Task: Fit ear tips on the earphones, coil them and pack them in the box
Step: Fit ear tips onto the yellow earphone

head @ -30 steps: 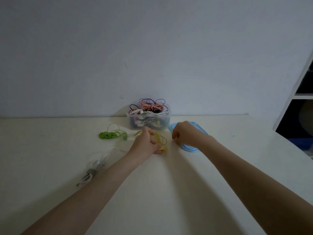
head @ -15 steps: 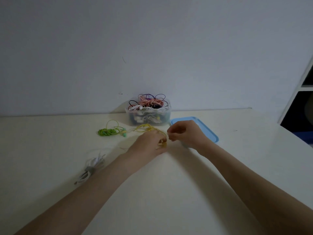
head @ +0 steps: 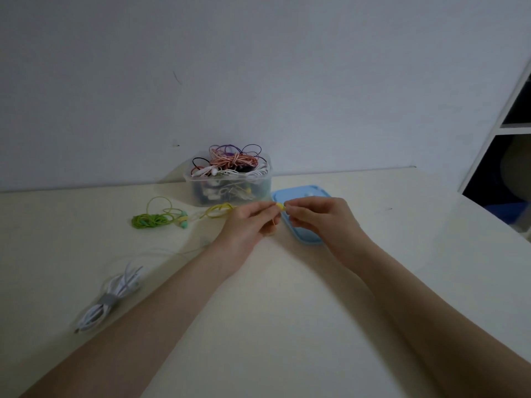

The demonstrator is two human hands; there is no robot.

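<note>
Table (head: 287,326), cream, carries everything. At 12 o'clock against the wall, the clear box (head: 230,188), heaped with coiled earphones. Just right of it, at 1 o'clock, the blue lid (head: 313,193), lying flat under our right hand.

Left hand (head: 244,225) and right hand (head: 321,216) meet above the near edge of the lid. Left fingers (head: 270,209) pinch the yellow earbud (head: 280,207); right fingers (head: 290,209) are closed on its far end, presumably pressing an ear tip on. The tip itself is too small to make out.

Yellow cord (head: 218,210) trails off to 11 o'clock toward the box. Green earphones (head: 156,219) lie loosely bunched at 10 o'clock; a white cable bundle (head: 106,300) at 8 o'clock.

To do this well, we judge: hold the bud rigid by its body, not the cord; seat the tip squarely over the nozzle, roll it round until the rim sits evenly. Keep both hands low over the lid, so a dropped tip lands there.
</note>
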